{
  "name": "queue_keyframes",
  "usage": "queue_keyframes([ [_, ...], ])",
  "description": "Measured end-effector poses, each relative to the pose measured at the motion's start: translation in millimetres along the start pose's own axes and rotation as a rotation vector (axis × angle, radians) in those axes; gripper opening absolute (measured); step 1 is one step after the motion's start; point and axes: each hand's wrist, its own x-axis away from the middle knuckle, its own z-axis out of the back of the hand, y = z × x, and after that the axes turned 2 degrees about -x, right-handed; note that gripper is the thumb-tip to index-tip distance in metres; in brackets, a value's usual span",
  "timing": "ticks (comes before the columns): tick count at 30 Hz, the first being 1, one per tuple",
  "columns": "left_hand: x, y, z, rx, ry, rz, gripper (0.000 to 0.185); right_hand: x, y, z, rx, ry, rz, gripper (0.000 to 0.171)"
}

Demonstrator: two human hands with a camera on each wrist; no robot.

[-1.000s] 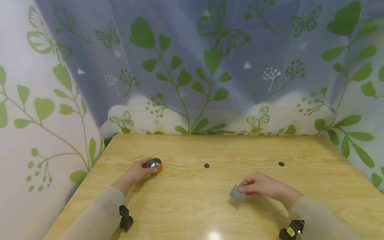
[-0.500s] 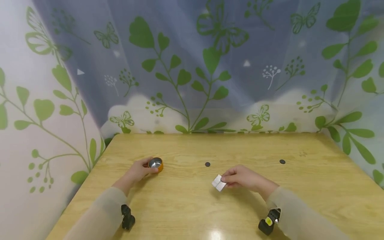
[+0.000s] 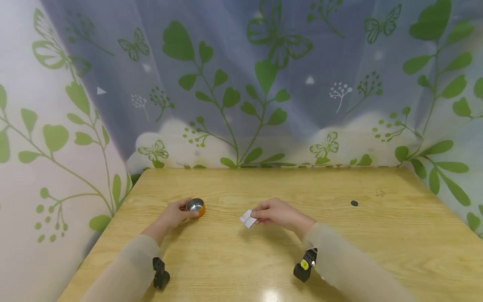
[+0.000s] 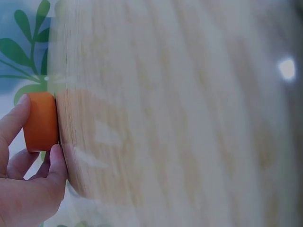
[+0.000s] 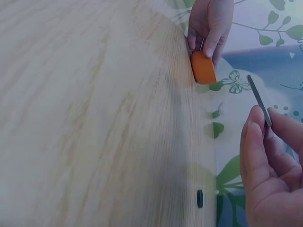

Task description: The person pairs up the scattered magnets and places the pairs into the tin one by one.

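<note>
Right hand (image 3: 277,214) is now sitting much closer to centre than a second ago, carrying the small flat grey metal plate (image 3: 247,218) leftward just above the light wooden worktop (image 3: 264,260); its fingers (image 5: 258,137) are pinching the plate by one edge. The small black dot that was showing mid-worktop earlier is now being covered by this hand in the head view. Left hand (image 3: 174,214) is staying put, fingers curling round the small round orange tin with a shiny metal inside (image 3: 196,206) at the worktop's left side, tin resting on the surface.

Head view is showing the tin's open silvery top; both wrist views are showing only its orange side wall (image 4: 41,121). Right wrist view is showing the plate (image 5: 259,100) edge-on as a thin strip, plus the black dot (image 5: 200,198) below it, hidden from the head camera. Left wrist view is blurring heavily.

Another small black dot (image 3: 354,203) is lying to the right, well apart from both hands. Green leaf-and-butterfly printed curtain (image 3: 241,84) is hanging behind and to the sides. Black wrist cameras are sitting on both sleeves. Open worktop is lying between plate and tin.
</note>
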Motion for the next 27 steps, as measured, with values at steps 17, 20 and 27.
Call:
queue_keyframes([
  [17,-0.4,3.9,4.4,-0.069,0.014,-0.01,0.072,-67.9,-18.6,-36.1,-0.134,0.116,-0.026,0.026],
  [20,-1.5,4.4,4.3,-0.068,0.02,-0.014,0.071,-76.2,-19.8,-42.0,-0.152,0.141,-0.01,0.026],
  [27,-0.8,4.3,3.4,-0.075,0.01,-0.015,0.07,-95.2,-18.6,-56.3,-0.211,0.178,-0.013,0.025],
])
